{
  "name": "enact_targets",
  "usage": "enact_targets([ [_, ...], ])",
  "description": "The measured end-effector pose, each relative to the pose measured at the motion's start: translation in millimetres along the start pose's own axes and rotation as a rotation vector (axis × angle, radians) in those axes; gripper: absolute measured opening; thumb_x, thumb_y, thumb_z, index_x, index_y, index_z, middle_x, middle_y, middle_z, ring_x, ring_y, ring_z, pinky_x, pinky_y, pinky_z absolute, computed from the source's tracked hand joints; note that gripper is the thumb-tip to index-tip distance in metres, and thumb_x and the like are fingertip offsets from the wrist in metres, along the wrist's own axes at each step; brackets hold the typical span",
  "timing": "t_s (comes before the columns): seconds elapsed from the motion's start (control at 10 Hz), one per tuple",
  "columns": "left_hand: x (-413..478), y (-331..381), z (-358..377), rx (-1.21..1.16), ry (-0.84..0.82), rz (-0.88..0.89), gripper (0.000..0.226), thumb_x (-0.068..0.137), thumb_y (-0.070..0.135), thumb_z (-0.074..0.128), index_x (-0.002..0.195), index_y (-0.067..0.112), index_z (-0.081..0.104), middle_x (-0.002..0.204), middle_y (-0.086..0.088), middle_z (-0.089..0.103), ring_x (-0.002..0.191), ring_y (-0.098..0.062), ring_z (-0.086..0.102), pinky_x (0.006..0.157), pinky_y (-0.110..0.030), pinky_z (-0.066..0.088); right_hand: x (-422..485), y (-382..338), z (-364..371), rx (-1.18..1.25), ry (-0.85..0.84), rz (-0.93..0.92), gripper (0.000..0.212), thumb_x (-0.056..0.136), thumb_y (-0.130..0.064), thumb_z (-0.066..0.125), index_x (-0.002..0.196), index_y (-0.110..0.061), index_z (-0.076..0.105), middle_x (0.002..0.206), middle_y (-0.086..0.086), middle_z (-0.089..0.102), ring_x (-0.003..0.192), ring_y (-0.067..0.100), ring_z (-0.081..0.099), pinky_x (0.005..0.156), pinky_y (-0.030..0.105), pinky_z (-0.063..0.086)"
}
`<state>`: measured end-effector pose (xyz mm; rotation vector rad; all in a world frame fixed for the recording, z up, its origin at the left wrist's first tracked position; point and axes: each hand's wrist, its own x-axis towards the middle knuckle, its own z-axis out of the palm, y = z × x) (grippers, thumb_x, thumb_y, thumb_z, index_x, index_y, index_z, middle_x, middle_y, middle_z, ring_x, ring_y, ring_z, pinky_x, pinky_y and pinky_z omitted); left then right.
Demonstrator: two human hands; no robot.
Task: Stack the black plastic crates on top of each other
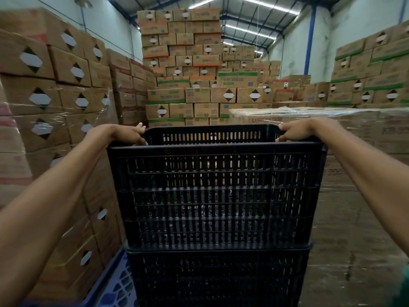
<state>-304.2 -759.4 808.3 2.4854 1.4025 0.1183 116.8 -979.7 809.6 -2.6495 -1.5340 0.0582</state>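
Both arms are out, one on each side of the top black crate (218, 191); the left hand (129, 134) is clamped over the crate's left rim, fingers curled down around the edge, thumb tucked towards the inside; the right hand (295, 131) mirrors it on the right rim, fingers bent over the lip and gripping, knuckles up; how far the fingertips reach inside the wall I cannot tell. The top crate sits on a second black crate (218, 278) directly below, its base seated at that crate's rim, sides roughly in line; the pair stands upright in the aisle. A blue pallet (112, 289) shows at lower left, just beside the lower crate; wrapped cardboard boxes (66, 103) rise on the left, a shrink-wrapped pallet load (358, 173) stands close on the right, and more stacked cartons (183, 63) fill the back of the warehouse.
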Motion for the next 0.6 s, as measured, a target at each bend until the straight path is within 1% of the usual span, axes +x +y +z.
enact_targets([
  [0.1,0.9,-2.4,1.7,-0.002,-0.015,0.002,0.075,0.098,0.026,0.051,0.155,0.019,0.004,0.165,-0.002,-0.003,0.152,-0.022,0.001,0.122,-0.039,0.008,-0.5,-0.3,1.0,0.042,0.008,-0.012,0.068,0.097,-0.041,0.054,0.153,-0.012,0.026,0.161,0.01,0.027,0.146,0.029,0.03,0.119,0.047,0.024],
  [0.2,9.7,-1.3,-0.1,0.015,-0.047,0.025,0.072,0.097,0.024,0.052,0.156,0.021,0.009,0.165,-0.004,0.004,0.152,-0.024,0.007,0.123,-0.041,0.01,3.1,3.6,2.6,0.065,0.008,-0.028,0.074,0.097,-0.041,0.054,0.155,-0.011,0.02,0.163,0.009,0.021,0.149,0.028,0.024,0.119,0.042,0.02],
  [0.3,12.3,0.0,0.2,0.051,-0.032,0.0,0.072,0.098,0.025,0.051,0.156,0.02,0.008,0.165,-0.002,0.001,0.152,-0.022,0.004,0.122,-0.039,0.008,3.7,3.0,1.5,0.075,-0.013,-0.031,0.079,0.095,-0.043,0.057,0.157,-0.012,0.016,0.163,0.009,0.021,0.149,0.028,0.025,0.118,0.042,0.022],
  [0.4,11.7,-2.4,1.2,0.088,-0.004,-0.025,0.074,0.097,0.028,0.052,0.156,0.019,0.008,0.166,-0.001,0.001,0.152,-0.021,0.004,0.122,-0.04,0.008,0.9,4.3,0.7,0.073,-0.031,-0.018,0.08,0.093,-0.047,0.057,0.157,-0.018,0.018,0.162,0.009,0.025,0.147,0.029,0.029,0.119,0.046,0.024],
  [0.5,9.8,-1.2,3.4,0.107,0.08,-0.048,0.071,0.095,0.032,0.055,0.155,0.022,0.019,0.163,-0.004,0.019,0.15,-0.025,0.019,0.12,-0.042,0.017,-0.9,-0.6,-0.2,0.05,0.06,0.015,0.075,0.093,-0.052,0.055,0.155,-0.022,0.026,0.16,0.008,0.029,0.146,0.029,0.03,0.119,0.049,0.024],
  [0.6,9.6,2.8,1.6,0.121,0.187,0.015,0.065,0.093,0.037,0.057,0.151,0.026,0.031,0.15,-0.008,0.044,0.135,-0.027,0.043,0.111,-0.042,0.033,-3.0,-12.8,-1.3,-0.018,0.18,-0.046,0.066,0.094,-0.052,0.052,0.149,-0.018,0.039,0.153,0.012,0.041,0.14,0.03,0.04,0.117,0.048,0.03],
])
